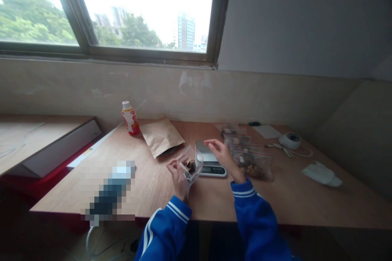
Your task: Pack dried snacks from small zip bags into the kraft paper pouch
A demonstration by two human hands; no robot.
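My left hand (177,174) is closed on the side of a clear plastic zip bag (196,173). The bag's mouth gapes, and dark brown dried pieces (190,166) show inside. Just right of it sits a kitchen scale (208,156) with a silver plate and a dark display (211,170). Over the right part of that plate hovers my right hand (225,157), its fingers stretched out to the left and nothing visible in them. Several filled zip bags (251,164) lie in a row beyond my right wrist, holding brown dried pieces.
Behind the left hand lies a brown paper pouch (162,135), beside a red and white bottle (130,119). A pixelated object (112,189) is at the front left. To the right are a white round device (290,140) with a cable, a white cloth-like item (321,174) and paper (266,131).
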